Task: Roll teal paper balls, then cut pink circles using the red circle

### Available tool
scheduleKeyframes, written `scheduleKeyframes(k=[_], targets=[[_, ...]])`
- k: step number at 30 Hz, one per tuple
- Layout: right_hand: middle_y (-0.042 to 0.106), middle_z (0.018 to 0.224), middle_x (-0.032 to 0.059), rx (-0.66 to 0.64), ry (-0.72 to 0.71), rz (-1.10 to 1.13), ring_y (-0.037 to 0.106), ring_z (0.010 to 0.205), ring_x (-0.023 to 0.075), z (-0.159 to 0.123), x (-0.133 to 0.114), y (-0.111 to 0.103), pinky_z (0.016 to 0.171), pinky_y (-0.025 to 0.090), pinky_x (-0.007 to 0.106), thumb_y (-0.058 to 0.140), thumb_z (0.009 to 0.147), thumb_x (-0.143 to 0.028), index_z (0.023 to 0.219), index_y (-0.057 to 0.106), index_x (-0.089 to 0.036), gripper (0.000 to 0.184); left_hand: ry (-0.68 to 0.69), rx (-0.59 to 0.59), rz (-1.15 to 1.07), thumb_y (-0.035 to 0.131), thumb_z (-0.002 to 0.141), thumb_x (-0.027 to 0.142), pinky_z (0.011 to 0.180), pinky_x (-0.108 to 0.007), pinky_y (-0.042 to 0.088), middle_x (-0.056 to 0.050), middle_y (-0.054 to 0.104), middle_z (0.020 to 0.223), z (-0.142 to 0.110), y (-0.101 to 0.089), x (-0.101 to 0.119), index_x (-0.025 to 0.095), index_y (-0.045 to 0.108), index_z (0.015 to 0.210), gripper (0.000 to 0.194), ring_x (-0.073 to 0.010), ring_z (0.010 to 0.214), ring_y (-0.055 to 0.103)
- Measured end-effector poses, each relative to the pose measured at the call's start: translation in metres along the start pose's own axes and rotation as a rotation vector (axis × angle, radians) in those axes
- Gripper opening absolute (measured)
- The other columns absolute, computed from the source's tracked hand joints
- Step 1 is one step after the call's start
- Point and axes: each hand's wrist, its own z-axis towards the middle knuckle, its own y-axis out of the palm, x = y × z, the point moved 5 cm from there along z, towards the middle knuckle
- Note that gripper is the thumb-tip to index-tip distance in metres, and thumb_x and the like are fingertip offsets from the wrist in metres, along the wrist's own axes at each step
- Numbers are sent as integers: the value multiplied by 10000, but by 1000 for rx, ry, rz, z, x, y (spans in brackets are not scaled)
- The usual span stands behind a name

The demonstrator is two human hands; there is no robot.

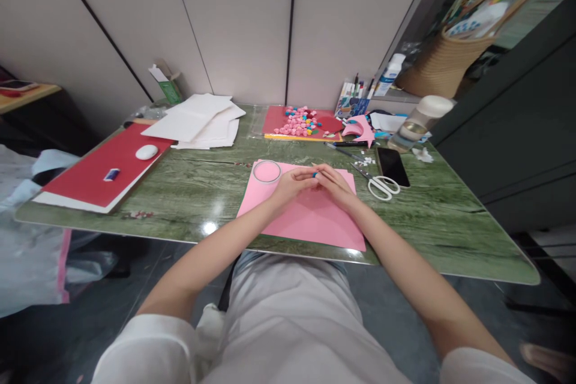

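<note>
My left hand (293, 183) and my right hand (335, 184) meet above a stack of pink paper sheets (310, 222). Between their closed fingertips is a small blue piece (315, 174), mostly covered, perhaps of rolled paper. A clear-rimmed ring (267, 162) lies on the pink paper just left of my left hand. White-handled scissors (382, 188) rest on the table to the right of my right hand, beside small white scraps (366, 161). Farther back, a pile of little pink, blue and yellow rolled pieces (299, 124) sits on red paper.
The green table (202, 192) carries red sheets (94, 171) with a white oval object (146, 152) at left. White papers (198, 120) lie behind. At right are a phone (393, 167), a bottle (416, 123), a pink cut-out (360, 128) and a pen box (353, 100).
</note>
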Motion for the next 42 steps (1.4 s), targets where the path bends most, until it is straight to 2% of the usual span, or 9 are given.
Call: scheduleKeyframes(k=[7, 10, 13, 15, 20, 23, 29, 36, 42], targets=[[561, 733, -3, -12, 27, 88, 560, 678, 131, 0, 4, -2, 650, 453, 262, 470, 800, -455, 1077, 485, -235, 355, 16, 7, 9, 705, 592, 232, 744, -259, 424, -53, 659, 926, 4, -3, 2, 162, 657, 932, 350, -122, 776, 583], [589, 817, 17, -16, -20, -7, 570, 764, 152, 0, -5, -6, 711, 454, 289, 508, 783, -431, 1093, 492, -240, 364, 12, -11, 137, 690, 609, 259, 730, -275, 432, -64, 663, 918, 2, -2, 3, 160, 647, 963, 370, -140, 766, 594], [602, 835, 12, -32, -34, -150, 563, 804, 170, 0, -11, -9, 740, 448, 307, 618, 700, -376, 957, 572, -219, 305, 35, -28, 239, 703, 580, 250, 739, -289, 439, -83, 658, 942, 1, 0, 7, 143, 653, 914, 354, -156, 777, 603], [610, 796, 3, -54, -6, -180, 569, 764, 166, 1, -11, -10, 724, 451, 310, 654, 664, -337, 888, 598, -202, 268, 41, -21, 267, 706, 571, 238, 725, -287, 444, -82, 666, 904, 1, -1, 8, 134, 652, 877, 327, -147, 740, 606], [640, 787, 27, -103, 62, -61, 603, 723, 159, 0, -6, -9, 696, 469, 308, 637, 691, -309, 920, 607, -176, 266, 15, -65, 303, 686, 602, 240, 621, -245, 437, -53, 667, 723, 3, -2, 9, 126, 623, 904, 328, -127, 638, 603], [655, 802, 37, -101, 70, -33, 620, 737, 166, -1, -6, -9, 705, 482, 316, 634, 697, -317, 906, 619, -174, 253, 28, -38, 338, 686, 602, 248, 562, -217, 415, -43, 658, 674, 4, -4, 9, 124, 613, 879, 312, -121, 603, 599], [662, 891, 49, -76, 43, -51, 634, 752, 178, -2, -10, -8, 725, 498, 339, 643, 690, -322, 915, 645, -190, 262, 54, 13, 300, 693, 591, 264, 620, -270, 461, -30, 659, 669, 1, -4, 8, 146, 561, 914, 368, -155, 622, 625], [656, 870, 47, -79, 44, -43, 623, 743, 172, -2, -8, -10, 731, 493, 342, 643, 693, -322, 907, 645, -184, 255, 109, 13, 261, 685, 599, 248, 624, -259, 460, -9, 637, 640, 0, -1, 6, 147, 528, 856, 318, -132, 601, 611], [636, 905, 38, -109, 66, 69, 608, 814, 161, 0, -5, -11, 782, 475, 329, 615, 725, -341, 957, 605, -206, 268, 31, 10, 188, 674, 625, 251, 677, -271, 450, -33, 650, 750, 6, -6, 2, 144, 556, 936, 349, -119, 654, 604]])
